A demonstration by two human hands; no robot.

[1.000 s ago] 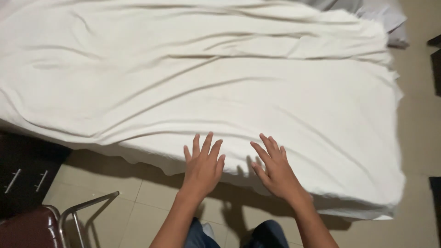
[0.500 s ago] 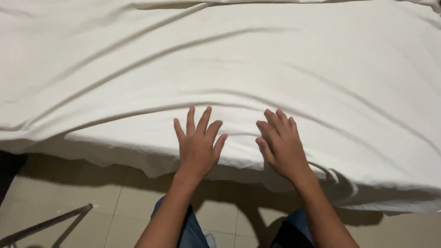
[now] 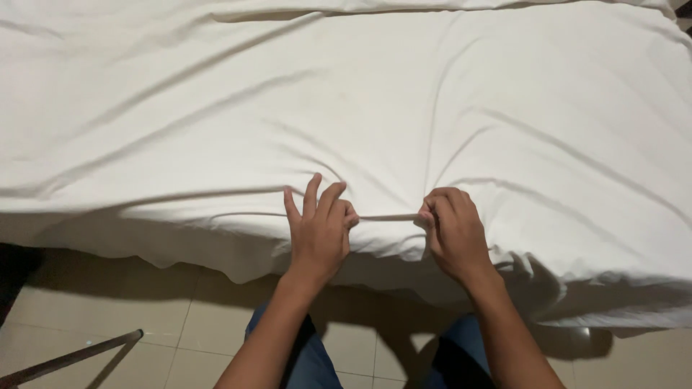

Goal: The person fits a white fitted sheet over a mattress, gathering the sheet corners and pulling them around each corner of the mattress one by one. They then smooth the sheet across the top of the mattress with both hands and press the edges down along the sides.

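Your left hand [image 3: 319,229] pinches the white sheet [image 3: 404,122] at the bed edge, fold stretched taut across to your right hand [image 3: 453,229], also clenched on it; fabric looks light, soft, limp, so grip bunched edge, not flat surface.

Sheet [image 3: 404,108]: plain white, unpatterned, shaded grey along its creases; covers the bed.
Fold of sheet pinched between the left hand [image 3: 317,234] and right hand [image 3: 454,234]: same white, a thin pale ridge.
Floor [image 3: 94,302], below the sheet's hanging edge: cream-beige tiles with darker grout lines, dark shadow close under the sheet.
Trousers [image 3: 310,360], below the sheet: blue denim.
Metal bar [image 3: 72,356], lower left of the sheet: dull grey-brown.
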